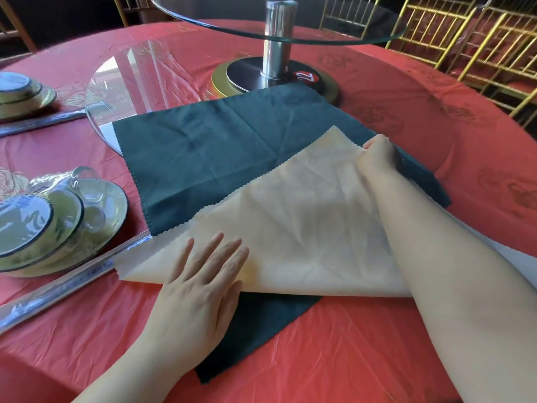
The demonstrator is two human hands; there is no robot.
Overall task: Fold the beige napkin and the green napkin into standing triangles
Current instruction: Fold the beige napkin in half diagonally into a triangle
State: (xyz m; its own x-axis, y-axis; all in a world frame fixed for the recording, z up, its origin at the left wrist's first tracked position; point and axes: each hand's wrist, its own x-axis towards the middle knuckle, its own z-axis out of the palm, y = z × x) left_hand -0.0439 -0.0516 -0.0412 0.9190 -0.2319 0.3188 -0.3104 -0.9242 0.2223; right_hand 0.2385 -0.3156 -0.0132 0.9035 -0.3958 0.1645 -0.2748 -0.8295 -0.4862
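The dark green napkin (197, 152) lies spread flat on the red tablecloth. On top of it lies the beige napkin (305, 222), folded into a triangle with its point toward the back. My left hand (200, 283) presses flat on the beige napkin's near left edge, fingers straight. My right hand (377, 154) pinches the beige napkin near its far corner, fingers curled over the cloth. A corner of the green napkin sticks out below the beige one near the front.
A glass turntable on a metal post and round base (276, 74) stands behind the napkins. Wrapped plates and bowls (58, 219) and wrapped chopsticks (58, 289) lie at the left. More dishes (23, 94) sit far left. Gold chairs (479, 39) stand at the back right.
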